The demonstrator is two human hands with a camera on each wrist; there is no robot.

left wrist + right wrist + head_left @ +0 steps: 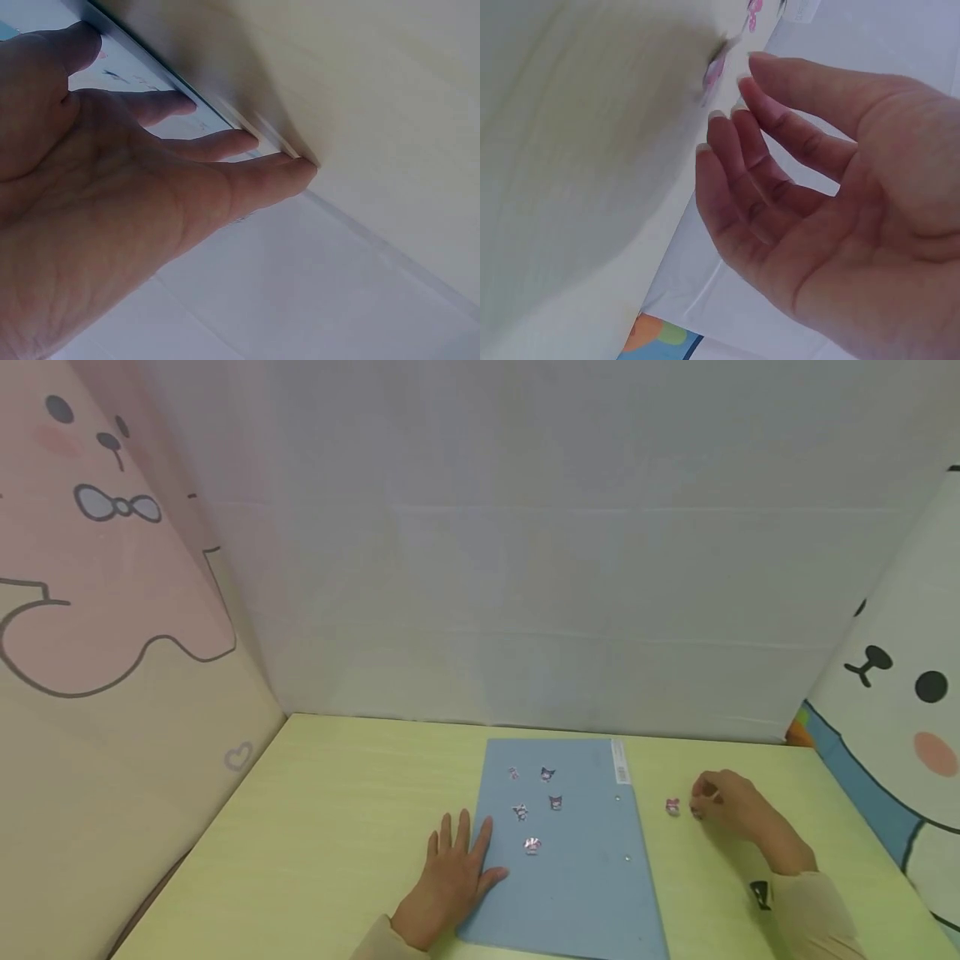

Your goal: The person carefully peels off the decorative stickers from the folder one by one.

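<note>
A light-blue board (570, 893) lies on the table, with several small cartoon-character charms, one of them a dark-eared charm (555, 802), in its upper left part. My left hand (450, 881) rests with fingers spread at the board's left edge, its thumb over the board. To the right of the board, my right hand (729, 804) is low over the table, fingers loosely bent and thumb near the index fingertip. Just off these fingertips lies a small pinkish charm (715, 71), with nothing visible between the fingers. Beside it sits a pink-eared charm (672, 807).
A white barcode label (620, 762) is at the board's top right corner. Two tiny pale dots, one a shiny dot (627, 857), show on the board's right side. A small black item (761, 894) lies by the right sleeve. Fabric walls (525, 568) enclose the table.
</note>
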